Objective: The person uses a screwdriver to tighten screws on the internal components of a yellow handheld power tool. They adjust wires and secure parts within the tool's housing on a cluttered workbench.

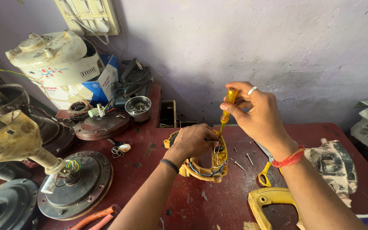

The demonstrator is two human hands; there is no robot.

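The left hand (194, 141) grips the yellow casing (205, 164) under it, the right hand (256, 113) squeezes a yellow screwdriver (226, 111) whose tip is hidden inside.

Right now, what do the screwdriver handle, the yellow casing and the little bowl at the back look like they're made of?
Screwdriver handle: translucent amber plastic, since light glows through it. Yellow casing: opaque moulded plastic, matte and scuffed. Bowl: probably steel, shiny grey with bright reflections.
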